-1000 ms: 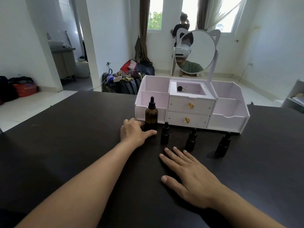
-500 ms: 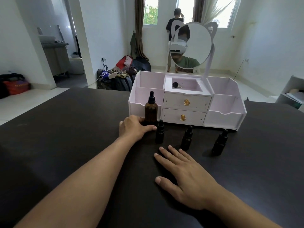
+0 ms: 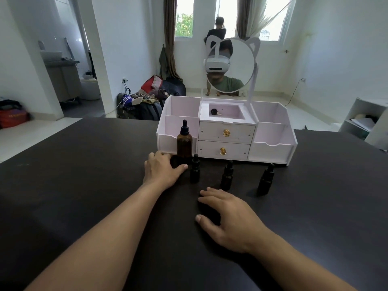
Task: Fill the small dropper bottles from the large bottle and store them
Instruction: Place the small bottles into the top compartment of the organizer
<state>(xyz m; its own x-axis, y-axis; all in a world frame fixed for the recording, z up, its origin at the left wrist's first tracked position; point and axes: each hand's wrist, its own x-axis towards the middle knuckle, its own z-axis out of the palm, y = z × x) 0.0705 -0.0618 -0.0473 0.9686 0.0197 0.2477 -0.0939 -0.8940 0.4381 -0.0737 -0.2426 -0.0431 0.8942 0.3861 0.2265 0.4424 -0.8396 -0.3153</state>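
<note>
The large bottle (image 3: 184, 140) is taken as the landmark: it stands upright, long axis vertical, dropper cap on, on the dark worktop (image 3: 84, 164) just in front of the left end of the white organiser (image 3: 273, 150). The left hand (image 3: 161, 170) is laid on the worktop just left of and in front of its base, fingers loosely bent, thumb pointed toward the bottle, nothing held; contact cannot be told. The right hand (image 3: 226, 217) is rested further in front and to the right, grip relaxed and empty. Three small dropper bottles (image 3: 194, 169) (image 3: 227, 175) (image 3: 266, 179) stand capped in a row from right beside the large bottle out to its right. The left hand is judged nearer the large bottle, the right nearer the small ones.
</note>
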